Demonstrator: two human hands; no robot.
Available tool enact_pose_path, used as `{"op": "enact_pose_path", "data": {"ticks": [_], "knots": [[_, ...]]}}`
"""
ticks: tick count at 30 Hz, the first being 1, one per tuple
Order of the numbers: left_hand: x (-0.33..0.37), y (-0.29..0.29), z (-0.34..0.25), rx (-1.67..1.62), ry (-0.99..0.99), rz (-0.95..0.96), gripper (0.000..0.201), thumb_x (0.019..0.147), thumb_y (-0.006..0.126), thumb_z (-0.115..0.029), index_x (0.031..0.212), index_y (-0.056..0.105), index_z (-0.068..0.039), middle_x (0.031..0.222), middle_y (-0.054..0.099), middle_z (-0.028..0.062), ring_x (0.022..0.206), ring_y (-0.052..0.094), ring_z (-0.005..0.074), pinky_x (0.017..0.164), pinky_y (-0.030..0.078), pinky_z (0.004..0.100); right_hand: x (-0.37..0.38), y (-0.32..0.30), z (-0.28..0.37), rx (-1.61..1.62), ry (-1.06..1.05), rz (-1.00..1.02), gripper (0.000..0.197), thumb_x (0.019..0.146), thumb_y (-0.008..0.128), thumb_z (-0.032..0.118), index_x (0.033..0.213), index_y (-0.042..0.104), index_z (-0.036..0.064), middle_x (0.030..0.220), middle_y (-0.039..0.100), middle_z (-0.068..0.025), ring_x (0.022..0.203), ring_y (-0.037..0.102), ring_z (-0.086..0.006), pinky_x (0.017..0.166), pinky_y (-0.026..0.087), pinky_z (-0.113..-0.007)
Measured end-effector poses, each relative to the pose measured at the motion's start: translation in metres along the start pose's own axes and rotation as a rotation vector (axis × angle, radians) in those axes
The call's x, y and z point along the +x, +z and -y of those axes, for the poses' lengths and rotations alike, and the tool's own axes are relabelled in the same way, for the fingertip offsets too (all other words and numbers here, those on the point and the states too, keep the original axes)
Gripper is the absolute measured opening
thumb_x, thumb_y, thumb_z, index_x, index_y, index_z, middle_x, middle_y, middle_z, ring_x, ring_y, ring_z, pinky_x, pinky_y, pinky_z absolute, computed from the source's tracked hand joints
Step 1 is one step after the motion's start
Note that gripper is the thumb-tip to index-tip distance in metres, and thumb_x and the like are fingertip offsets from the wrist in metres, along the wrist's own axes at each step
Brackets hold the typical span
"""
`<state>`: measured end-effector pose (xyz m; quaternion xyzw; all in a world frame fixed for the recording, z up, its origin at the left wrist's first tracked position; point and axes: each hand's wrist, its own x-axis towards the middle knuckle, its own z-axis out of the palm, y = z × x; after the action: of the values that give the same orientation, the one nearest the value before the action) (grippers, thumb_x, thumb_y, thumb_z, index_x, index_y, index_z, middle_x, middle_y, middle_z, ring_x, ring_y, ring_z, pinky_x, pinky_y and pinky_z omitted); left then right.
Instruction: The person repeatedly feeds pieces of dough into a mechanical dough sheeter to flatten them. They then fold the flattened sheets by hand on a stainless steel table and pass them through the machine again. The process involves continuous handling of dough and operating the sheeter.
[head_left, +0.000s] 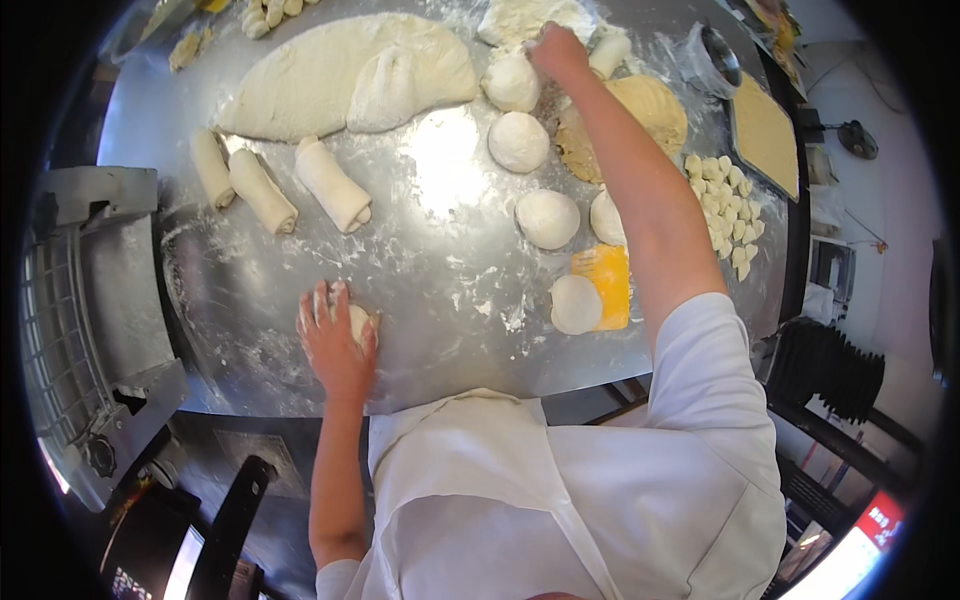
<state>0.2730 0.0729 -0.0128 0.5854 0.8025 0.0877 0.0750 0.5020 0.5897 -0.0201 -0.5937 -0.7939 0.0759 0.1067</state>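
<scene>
My left hand [336,340] cups a small piece of dough [362,322] on the near side of the steel table [430,270], with the dough showing between thumb and fingers. My right arm stretches far across to the back. There my right hand [560,52] is closed, fingers curled down beside a floury dough ball [511,82] and a spread of floured dough [515,20]. What its fingertips hold, if anything, is hidden. Closer in lie more round dough balls [518,142], one of them [577,305] partly over a yellow scraper [612,285].
A large folded slab of dough [300,80] lies at the back left, with three dough rolls [332,185] before it. To the right are a yellowish dough mass [650,112], many small dough pieces [728,205], a metal bowl [720,55] and a tray [768,135].
</scene>
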Motion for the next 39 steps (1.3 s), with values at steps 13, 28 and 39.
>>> {"op": "enact_pose_path", "data": {"ticks": [13, 28, 39], "knots": [[0.027, 0.006, -0.001, 0.007, 0.001, 0.041, 0.074, 0.092, 0.065, -0.054, 0.153, 0.049, -0.014, 0.161, 0.037, 0.0199, 0.145, 0.036, 0.0439, 0.118, 0.026, 0.0616, -0.144, -0.026, 0.097, 0.552, -0.179, 0.182, 0.043, 0.093, 0.061, 0.013, 0.134, 0.063, 0.0002, 0.128, 0.067, -0.0251, 0.117, 0.067, -0.0351, 0.103, 0.053, -0.047], [0.003, 0.004, 0.043, -0.673, -0.071, -0.042, 0.068, 0.096, 0.067, -0.028, 0.151, 0.041, 0.004, 0.152, 0.043, 0.0306, 0.137, 0.045, 0.0458, 0.113, 0.037, 0.0504, -0.370, 0.028, 0.174, 0.466, -0.181, 0.083, 0.031, 0.099, 0.062, 0.020, 0.127, 0.069, 0.0091, 0.122, 0.070, -0.0177, 0.113, 0.064, -0.0387, 0.101, 0.051, -0.043], [-0.023, 0.001, 0.072, -0.931, -0.319, 0.178, 0.047, 0.093, 0.066, -0.003, 0.138, 0.055, 0.005, 0.126, 0.058, 0.0153, 0.112, 0.060, 0.0178, 0.093, 0.051, 0.0307, -0.430, 0.062, 0.283, 0.592, 0.031, -0.048, 0.037, 0.083, 0.082, 0.017, 0.107, 0.061, -0.0018, 0.106, 0.065, -0.0179, 0.101, 0.062, -0.0275, 0.091, 0.049, -0.041]]}}
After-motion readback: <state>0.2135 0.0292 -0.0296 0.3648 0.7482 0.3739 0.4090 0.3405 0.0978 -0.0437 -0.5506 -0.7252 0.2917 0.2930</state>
